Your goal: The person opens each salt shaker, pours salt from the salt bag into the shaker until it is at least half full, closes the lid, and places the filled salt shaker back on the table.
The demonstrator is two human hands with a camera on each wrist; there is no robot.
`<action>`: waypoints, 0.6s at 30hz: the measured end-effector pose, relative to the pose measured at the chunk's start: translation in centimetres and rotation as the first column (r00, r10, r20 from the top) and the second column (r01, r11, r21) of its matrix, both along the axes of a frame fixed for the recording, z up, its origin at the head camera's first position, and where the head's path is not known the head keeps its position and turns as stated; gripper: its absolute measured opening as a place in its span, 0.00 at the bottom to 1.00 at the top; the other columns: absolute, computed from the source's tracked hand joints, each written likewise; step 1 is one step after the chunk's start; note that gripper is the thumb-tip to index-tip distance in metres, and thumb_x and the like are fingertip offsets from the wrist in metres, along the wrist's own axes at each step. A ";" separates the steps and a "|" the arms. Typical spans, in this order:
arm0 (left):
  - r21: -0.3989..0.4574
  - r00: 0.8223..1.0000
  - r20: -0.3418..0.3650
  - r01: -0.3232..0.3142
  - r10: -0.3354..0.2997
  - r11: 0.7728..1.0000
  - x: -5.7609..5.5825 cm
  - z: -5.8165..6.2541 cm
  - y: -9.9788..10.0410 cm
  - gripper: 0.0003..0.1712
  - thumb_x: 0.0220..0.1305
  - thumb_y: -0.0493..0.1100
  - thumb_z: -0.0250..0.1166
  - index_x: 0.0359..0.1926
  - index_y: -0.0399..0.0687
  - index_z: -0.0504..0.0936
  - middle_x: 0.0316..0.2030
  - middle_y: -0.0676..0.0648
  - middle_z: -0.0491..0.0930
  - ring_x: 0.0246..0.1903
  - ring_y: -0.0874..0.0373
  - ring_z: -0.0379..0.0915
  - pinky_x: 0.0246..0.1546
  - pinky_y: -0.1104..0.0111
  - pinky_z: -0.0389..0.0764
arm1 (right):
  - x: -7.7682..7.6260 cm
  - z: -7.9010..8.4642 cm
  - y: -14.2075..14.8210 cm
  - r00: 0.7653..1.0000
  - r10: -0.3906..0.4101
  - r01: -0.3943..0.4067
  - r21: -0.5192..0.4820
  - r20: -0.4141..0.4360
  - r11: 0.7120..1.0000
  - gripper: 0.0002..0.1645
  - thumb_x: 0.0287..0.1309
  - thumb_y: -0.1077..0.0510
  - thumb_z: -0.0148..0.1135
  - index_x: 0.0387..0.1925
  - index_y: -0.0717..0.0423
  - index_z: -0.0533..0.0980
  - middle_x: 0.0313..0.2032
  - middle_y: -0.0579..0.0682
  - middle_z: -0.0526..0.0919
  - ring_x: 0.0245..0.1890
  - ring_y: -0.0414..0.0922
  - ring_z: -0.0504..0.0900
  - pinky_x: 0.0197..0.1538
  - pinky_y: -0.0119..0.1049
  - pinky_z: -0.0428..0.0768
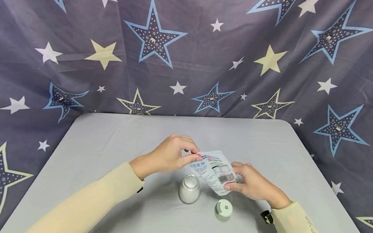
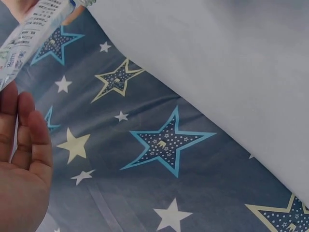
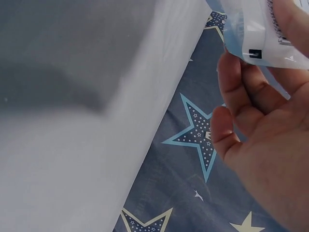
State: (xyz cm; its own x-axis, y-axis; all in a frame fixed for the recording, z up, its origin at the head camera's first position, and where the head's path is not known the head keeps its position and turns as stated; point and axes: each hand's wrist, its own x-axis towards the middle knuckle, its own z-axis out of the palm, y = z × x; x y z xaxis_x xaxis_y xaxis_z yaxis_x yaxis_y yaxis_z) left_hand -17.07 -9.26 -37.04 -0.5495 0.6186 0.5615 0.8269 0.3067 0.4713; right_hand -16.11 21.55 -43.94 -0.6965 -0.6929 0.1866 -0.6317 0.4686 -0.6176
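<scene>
A printed plastic pouch (image 1: 216,172), white with blue lettering, is held tilted above the table between both hands. My left hand (image 1: 172,154) pinches its upper left corner between thumb and fingers. On the other side, my right hand (image 1: 249,180) grips the pouch's right edge, thumb on the printed face. Below the pouch stands an open glass jar (image 1: 189,190) with white contents. A pale green round lid (image 1: 223,209) lies on the table to the right of the jar. In the right wrist view the pouch's end (image 3: 256,43) shows between thumb and fingers.
A grey-white cloth covers the table (image 1: 131,133). Dark curtains with star prints (image 1: 179,55) hang behind it and along both sides. Dark bands (image 1: 267,216) sit at the wrists by the cream sleeves.
</scene>
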 end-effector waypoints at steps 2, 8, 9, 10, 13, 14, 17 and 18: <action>-0.002 1.000 -0.011 -0.007 0.007 1.000 0.0 0.1 0.2 0.04 0.60 0.40 0.77 0.29 0.49 0.90 0.29 0.56 0.86 0.33 0.65 0.79 0.35 0.62 0.81 | 0.0 -0.1 0.0 1.000 -0.007 0.008 0.013 -0.027 1.000 0.18 0.55 0.54 0.76 0.49 0.48 0.86 0.46 0.40 0.85 0.44 0.39 0.81 0.51 0.42 0.77; -0.023 0.998 -0.045 -0.042 0.041 0.999 0.0 0.3 0.4 0.03 0.60 0.41 0.77 0.31 0.49 0.90 0.30 0.56 0.86 0.33 0.65 0.79 0.32 0.71 0.77 | -0.1 -0.2 -0.3 0.997 -0.054 0.055 0.028 -0.064 0.998 0.19 0.53 0.54 0.78 0.49 0.47 0.86 0.46 0.39 0.85 0.45 0.39 0.80 0.53 0.45 0.74; -0.028 0.998 -0.050 -0.047 0.045 0.999 0.0 0.4 0.4 0.03 0.60 0.41 0.77 0.31 0.49 0.90 0.30 0.56 0.86 0.33 0.65 0.79 0.32 0.72 0.76 | -0.1 -0.2 -0.3 0.996 -0.057 0.059 0.017 -0.063 0.998 0.20 0.53 0.55 0.78 0.49 0.48 0.86 0.46 0.40 0.85 0.45 0.40 0.81 0.53 0.45 0.75; -0.031 0.997 -0.054 -0.050 0.049 0.998 0.0 0.4 0.5 0.03 0.60 0.41 0.76 0.32 0.49 0.90 0.31 0.56 0.86 0.32 0.65 0.79 0.31 0.72 0.76 | -0.1 -0.2 -0.4 0.996 -0.062 0.062 0.007 -0.063 0.998 0.20 0.53 0.56 0.78 0.49 0.49 0.86 0.47 0.40 0.86 0.46 0.41 0.81 0.53 0.45 0.76; -0.043 0.996 -0.066 -0.063 0.060 0.997 -0.1 0.6 0.5 0.03 0.61 0.41 0.76 0.32 0.49 0.90 0.31 0.55 0.86 0.32 0.65 0.78 0.31 0.69 0.77 | -0.2 -0.2 -0.6 0.996 -0.074 0.073 -0.022 -0.050 0.997 0.22 0.51 0.58 0.80 0.50 0.52 0.84 0.47 0.42 0.87 0.47 0.42 0.83 0.52 0.44 0.80; -0.049 0.996 -0.069 -0.067 0.064 0.997 -0.1 0.7 0.5 0.03 0.61 0.41 0.76 0.32 0.49 0.90 0.31 0.55 0.86 0.32 0.65 0.78 0.31 0.69 0.77 | -0.2 -0.2 -0.7 0.996 -0.084 0.083 -0.024 -0.043 0.996 0.23 0.50 0.59 0.80 0.50 0.52 0.84 0.46 0.42 0.87 0.46 0.41 0.82 0.51 0.43 0.80; -0.067 0.994 -0.077 -0.079 0.074 0.995 -0.2 0.8 0.6 0.03 0.61 0.41 0.76 0.32 0.49 0.90 0.31 0.55 0.86 0.32 0.63 0.79 0.32 0.68 0.78 | -0.1 -0.2 -0.9 0.993 -0.119 0.119 -0.020 -0.016 0.993 0.22 0.49 0.58 0.81 0.48 0.51 0.84 0.43 0.40 0.86 0.42 0.39 0.81 0.48 0.41 0.80; -0.073 0.994 -0.079 -0.082 0.076 0.994 -0.3 0.9 0.6 0.03 0.61 0.41 0.76 0.32 0.49 0.90 0.31 0.55 0.86 0.32 0.63 0.79 0.32 0.69 0.77 | -0.1 -0.2 -1.0 0.992 -0.130 0.130 -0.018 -0.005 0.991 0.22 0.49 0.58 0.81 0.47 0.51 0.84 0.43 0.39 0.86 0.41 0.39 0.81 0.47 0.40 0.79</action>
